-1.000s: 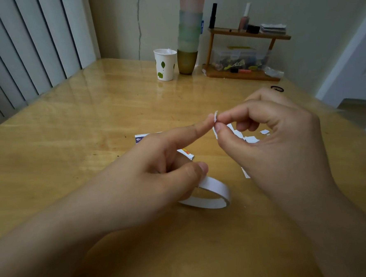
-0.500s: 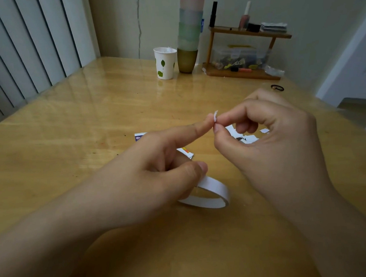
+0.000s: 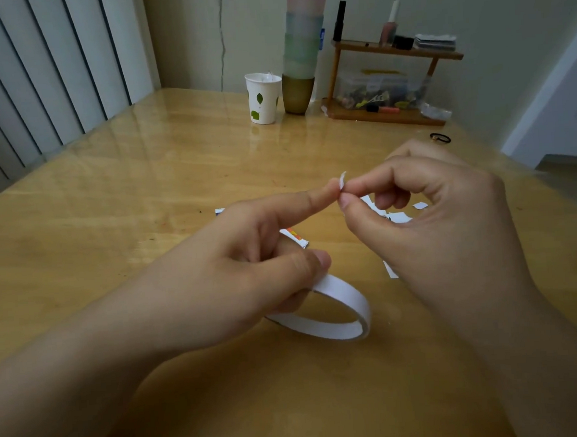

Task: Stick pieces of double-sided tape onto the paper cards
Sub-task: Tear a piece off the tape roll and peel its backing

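Tape scrap (image 3: 342, 180), small, white, curled, pinched by right hand (image 3: 443, 236), left hand (image 3: 242, 265) gripping thin white tape ring (image 3: 336, 311)

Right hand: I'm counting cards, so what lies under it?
Under the right hand white card pieces show on the table; a corner peeks out. The rest is covered.

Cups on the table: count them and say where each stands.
2 plainly separate: a white paper cup with green leaves at the far edge by the wall, and a gold cup just right of it, carrying a tall pastel stack whose number I cannot tell.
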